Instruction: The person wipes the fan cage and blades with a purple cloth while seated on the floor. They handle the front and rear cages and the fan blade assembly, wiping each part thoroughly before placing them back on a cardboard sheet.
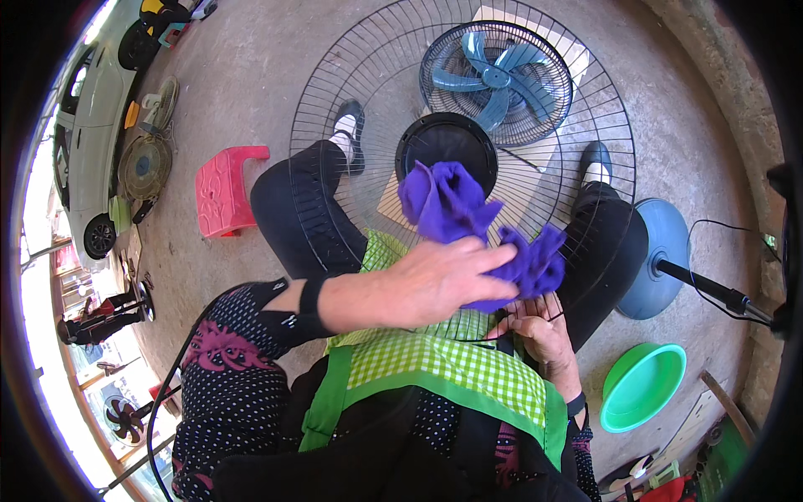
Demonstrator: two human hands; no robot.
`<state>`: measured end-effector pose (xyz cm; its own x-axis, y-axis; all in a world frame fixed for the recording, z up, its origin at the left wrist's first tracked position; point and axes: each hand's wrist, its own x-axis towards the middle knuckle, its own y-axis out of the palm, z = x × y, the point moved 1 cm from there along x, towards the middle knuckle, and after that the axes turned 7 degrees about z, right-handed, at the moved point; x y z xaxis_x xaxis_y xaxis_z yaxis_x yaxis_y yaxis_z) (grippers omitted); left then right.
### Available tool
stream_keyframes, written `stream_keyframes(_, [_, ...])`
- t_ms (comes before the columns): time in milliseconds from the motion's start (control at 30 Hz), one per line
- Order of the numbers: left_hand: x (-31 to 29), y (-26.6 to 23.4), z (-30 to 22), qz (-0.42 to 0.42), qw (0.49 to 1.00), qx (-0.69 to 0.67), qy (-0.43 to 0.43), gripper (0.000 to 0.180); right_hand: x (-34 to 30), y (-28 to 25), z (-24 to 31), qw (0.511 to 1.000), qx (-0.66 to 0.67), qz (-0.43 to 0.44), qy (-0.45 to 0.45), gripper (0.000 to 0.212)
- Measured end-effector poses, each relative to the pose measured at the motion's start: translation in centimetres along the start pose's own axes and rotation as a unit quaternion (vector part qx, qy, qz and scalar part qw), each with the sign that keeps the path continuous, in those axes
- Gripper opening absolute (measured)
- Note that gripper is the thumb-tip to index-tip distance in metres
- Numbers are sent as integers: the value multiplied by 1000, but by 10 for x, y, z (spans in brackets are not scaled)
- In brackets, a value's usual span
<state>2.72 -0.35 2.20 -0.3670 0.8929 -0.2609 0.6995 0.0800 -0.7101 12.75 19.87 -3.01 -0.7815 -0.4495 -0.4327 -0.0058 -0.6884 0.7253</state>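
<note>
A large black wire fan guard with a solid round centre lies across my lap and reaches out over my knees. My left hand is closed on a crumpled purple cloth, pressed against the guard's near part. Part of the cloth bunches to the right of my fingers. Down at the near rim, my right hand grips the guard's wires with fingers curled. Beyond the guard, on the floor between my feet, a smaller fan head with blue blades rests in its black cage.
Cardboard lies under the fan head. To the left are a pink plastic stool, another fan and a parked car. On the right stand a blue round fan base with a black pole and a green basin.
</note>
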Motion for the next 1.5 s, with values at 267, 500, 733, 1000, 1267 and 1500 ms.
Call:
stream_keyframes(267, [-45,-39,6,300,951,-70,-19,45,9,-7,1,998,26,55,-3,99])
stream_keyframes(500, [44,-60,-16,-140,926,166,308,19,5,-11,-6,998,-25,-1,62,70])
stream_keyframes(733, [116,-101,32,-136,786,389,460,31,2,8,0,998,21,58,-17,98])
stream_keyframes(1000, [96,-185,85,-220,813,499,207,44,-1,10,-2,996,18,74,-41,98])
stream_keyframes(1267, [-8,-180,138,-256,785,554,-108,40,-3,8,-5,997,17,59,-52,97])
stream_keyframes(1500, [-88,-95,116,-123,840,398,-349,45,-5,14,-2,999,8,24,-35,96])
